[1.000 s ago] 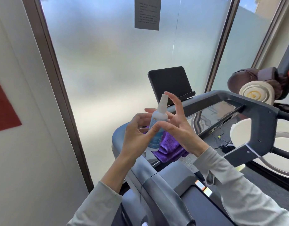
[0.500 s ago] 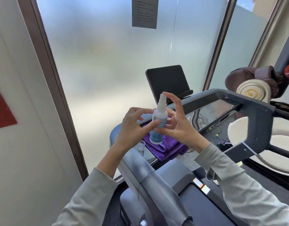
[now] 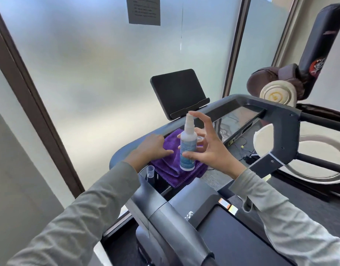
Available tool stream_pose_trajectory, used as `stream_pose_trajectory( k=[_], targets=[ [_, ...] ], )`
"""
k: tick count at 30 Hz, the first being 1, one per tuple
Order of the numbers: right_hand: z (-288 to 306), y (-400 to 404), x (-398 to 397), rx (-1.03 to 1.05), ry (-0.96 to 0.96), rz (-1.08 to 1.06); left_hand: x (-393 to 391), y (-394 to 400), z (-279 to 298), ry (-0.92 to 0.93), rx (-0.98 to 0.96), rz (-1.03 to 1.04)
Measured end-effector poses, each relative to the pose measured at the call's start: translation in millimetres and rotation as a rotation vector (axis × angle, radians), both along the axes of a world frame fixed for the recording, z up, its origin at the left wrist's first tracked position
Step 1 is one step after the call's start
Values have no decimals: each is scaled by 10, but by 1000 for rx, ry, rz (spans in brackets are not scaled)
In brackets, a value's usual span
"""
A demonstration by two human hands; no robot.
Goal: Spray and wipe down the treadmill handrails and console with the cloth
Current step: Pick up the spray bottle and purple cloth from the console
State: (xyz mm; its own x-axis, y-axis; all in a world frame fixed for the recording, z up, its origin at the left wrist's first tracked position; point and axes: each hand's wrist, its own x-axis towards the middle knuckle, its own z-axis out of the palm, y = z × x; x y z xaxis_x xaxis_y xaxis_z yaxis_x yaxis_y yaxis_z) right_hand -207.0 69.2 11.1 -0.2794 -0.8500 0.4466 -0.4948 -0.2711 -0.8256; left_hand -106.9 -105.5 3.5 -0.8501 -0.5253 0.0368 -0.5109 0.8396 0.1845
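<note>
A small white spray bottle [image 3: 188, 148] with a blue label stands upright just above the folded purple cloth [image 3: 170, 170]. My right hand [image 3: 211, 150] holds it, thumb on the front of the bottle and index finger arched over the nozzle. The cloth lies on the left end of the treadmill console [image 3: 239, 119], a dark glossy panel. My left hand [image 3: 148, 148] rests palm down on the cloth's left part, fingers spread on it. The grey left handrail [image 3: 165, 214] runs toward me; the right handrail frame [image 3: 280, 135] is off to the right.
A black tablet holder [image 3: 177, 93] rises behind the console. A small clear cap [image 3: 150, 170] stands in a recess left of the cloth. Frosted glass fills the wall ahead. A brown massage chair [image 3: 276, 87] stands at the right. The treadmill belt [image 3: 232, 239] lies below.
My left hand has let go of the bottle and dropped onto the purple cloth. My right hand keeps the bottle and has lowered it slightly.
</note>
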Motion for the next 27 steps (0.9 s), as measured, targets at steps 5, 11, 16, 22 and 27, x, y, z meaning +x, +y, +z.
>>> stream_pose_trajectory(
  k=[5,11,16,22,27],
  targets=[
    [-13,58,-70,-14,4,-15,-66,-105,-103,38,14,36],
    [7,85,-133,-6,30,-43,-138,-87,-130,-28,191,85],
    [30,105,-133,-34,23,-26,-156,-92,-101,55,393,195],
    [28,162,-160,-61,25,-33,-133,40,2,384,1001,327],
    [44,228,-165,-115,47,-83,-86,199,285,759,1274,334]
  ],
)
